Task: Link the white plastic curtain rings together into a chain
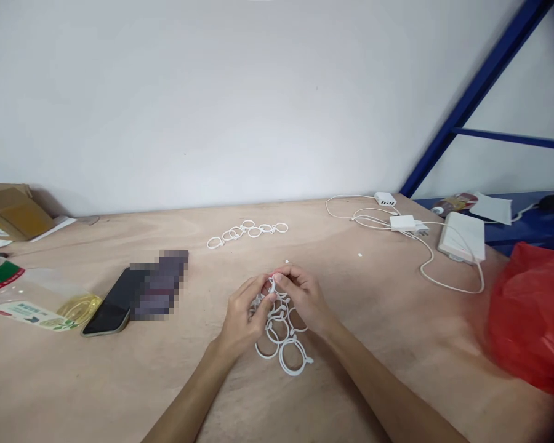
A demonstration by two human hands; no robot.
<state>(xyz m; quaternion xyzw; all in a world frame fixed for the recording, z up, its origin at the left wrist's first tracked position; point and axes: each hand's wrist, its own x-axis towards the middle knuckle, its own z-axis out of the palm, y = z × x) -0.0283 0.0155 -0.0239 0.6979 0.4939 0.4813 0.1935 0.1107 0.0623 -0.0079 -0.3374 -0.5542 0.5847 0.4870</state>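
Observation:
My left hand (pixel 245 315) and my right hand (pixel 307 299) meet over the middle of the table. The fingertips of both pinch a white plastic ring (pixel 272 285), partly hidden behind them. Below and between the hands lies a cluster of similar thin white rings (pixel 292 373) with small tabs, several of them overlapping or linked. Whether the pinched ring is joined to this cluster I cannot tell. Farther back, a row of white rings (pixel 235 234) lies flat on the wooden table (pixel 175 381).
At left are a clear bottle (pixel 32 307) with yellow liquid, a phone (pixel 113 304), a blurred-out patch and a cardboard box (pixel 16 212). White cables with a charger (pixel 402 223), a white box (pixel 462 237) and a red plastic bag (pixel 533 317) occupy the right. A wall stands behind.

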